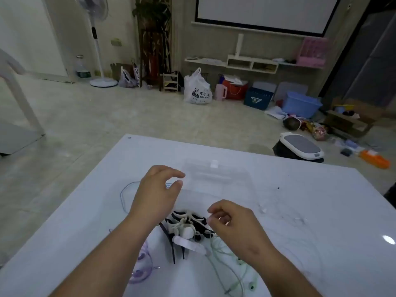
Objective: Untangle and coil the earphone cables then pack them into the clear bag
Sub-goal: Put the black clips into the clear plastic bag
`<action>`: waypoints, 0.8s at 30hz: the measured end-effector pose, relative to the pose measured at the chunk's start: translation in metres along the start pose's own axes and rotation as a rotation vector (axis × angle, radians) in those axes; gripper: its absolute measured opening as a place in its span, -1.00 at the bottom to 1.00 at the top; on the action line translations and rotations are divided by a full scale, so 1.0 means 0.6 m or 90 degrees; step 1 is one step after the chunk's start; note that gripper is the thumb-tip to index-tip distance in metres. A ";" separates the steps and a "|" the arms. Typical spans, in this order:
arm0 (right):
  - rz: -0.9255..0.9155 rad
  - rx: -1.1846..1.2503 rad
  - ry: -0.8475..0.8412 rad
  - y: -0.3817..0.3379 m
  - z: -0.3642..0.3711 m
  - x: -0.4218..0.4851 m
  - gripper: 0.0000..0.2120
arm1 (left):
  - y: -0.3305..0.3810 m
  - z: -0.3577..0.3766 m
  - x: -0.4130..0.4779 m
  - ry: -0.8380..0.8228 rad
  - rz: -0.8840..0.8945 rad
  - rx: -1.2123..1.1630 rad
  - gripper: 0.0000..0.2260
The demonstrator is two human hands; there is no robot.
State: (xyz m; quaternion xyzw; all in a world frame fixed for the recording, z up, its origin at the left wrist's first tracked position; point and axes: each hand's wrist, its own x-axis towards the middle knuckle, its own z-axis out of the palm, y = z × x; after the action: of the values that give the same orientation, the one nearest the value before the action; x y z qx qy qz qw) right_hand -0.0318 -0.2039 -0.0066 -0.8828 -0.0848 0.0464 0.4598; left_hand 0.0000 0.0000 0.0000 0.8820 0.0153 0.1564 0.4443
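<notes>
The clear bag (216, 181) lies flat on the white table (300, 211), just beyond my hands. My left hand (156, 194) hovers at the bag's left edge, fingers curled and apart, holding nothing I can make out. A blue earphone cable (124, 194) loops on the table to its left. My right hand (233, 224) is half curled, thumb and forefinger close together; a thin pale cable may run from them, but blur hides it. Pale green earphone cables (231, 266) spread under my right wrist. A purple cable (141, 269) lies by my left forearm.
A black-and-white bundle of clips or ties (186, 228) sits between my hands. Beyond the table's far edge are the floor, a white-and-grey bin (300, 146), plastic bags, boxes and a standing fan (98, 39).
</notes>
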 end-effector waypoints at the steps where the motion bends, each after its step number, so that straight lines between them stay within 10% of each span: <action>1: 0.001 -0.009 -0.023 0.001 0.004 0.001 -0.90 | -0.002 0.000 0.000 -0.010 -0.008 0.005 -0.83; 15: -0.053 -0.217 -0.101 -0.012 0.052 0.004 -0.76 | -0.032 0.009 0.005 -0.121 -0.058 0.097 -0.85; 24: -0.024 -0.023 0.007 -0.011 0.043 0.007 -0.90 | -0.044 0.007 0.008 -0.136 -0.062 0.094 -0.89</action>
State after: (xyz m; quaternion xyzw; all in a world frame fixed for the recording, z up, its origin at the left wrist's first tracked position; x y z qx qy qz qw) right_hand -0.0327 -0.1785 -0.0162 -0.8896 -0.0995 0.0315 0.4447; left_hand 0.0086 0.0134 -0.0219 0.9222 0.0222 0.0382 0.3841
